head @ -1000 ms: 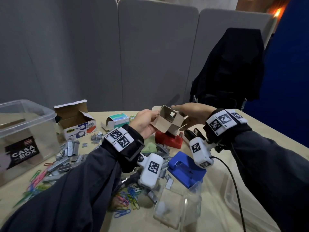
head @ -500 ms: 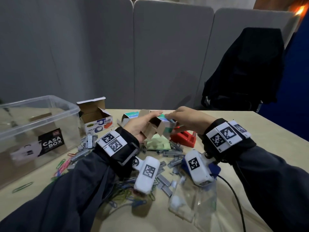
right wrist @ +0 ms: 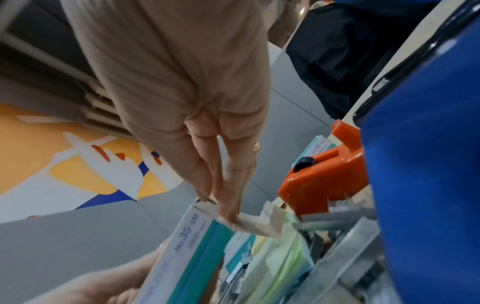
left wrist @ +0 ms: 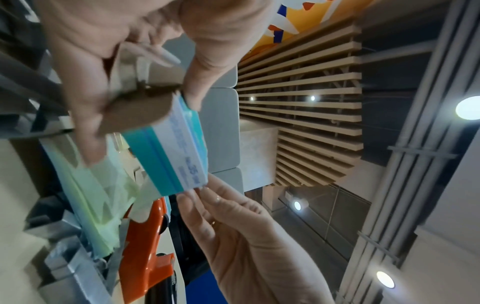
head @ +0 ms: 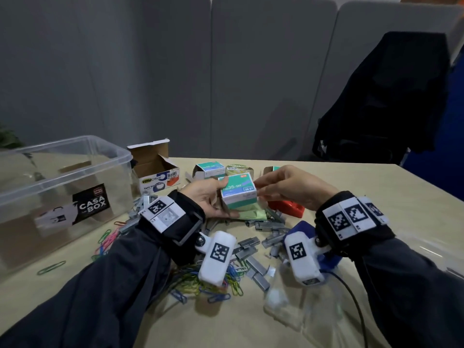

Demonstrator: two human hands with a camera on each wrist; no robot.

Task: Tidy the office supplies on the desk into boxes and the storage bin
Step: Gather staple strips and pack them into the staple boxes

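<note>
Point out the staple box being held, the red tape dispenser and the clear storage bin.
staple box (head: pixel 238 190): head view, its printed top face.
red tape dispenser (head: pixel 291 207): head view, its body.
storage bin (head: pixel 75 156): head view, its near rim.

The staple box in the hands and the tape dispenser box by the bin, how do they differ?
The staple box is teal and white, held above the desk by the left hand and right hand. The tape dispenser box is larger, white outside, standing on the desk with its top flaps open. Both are printed cardboard.
</note>
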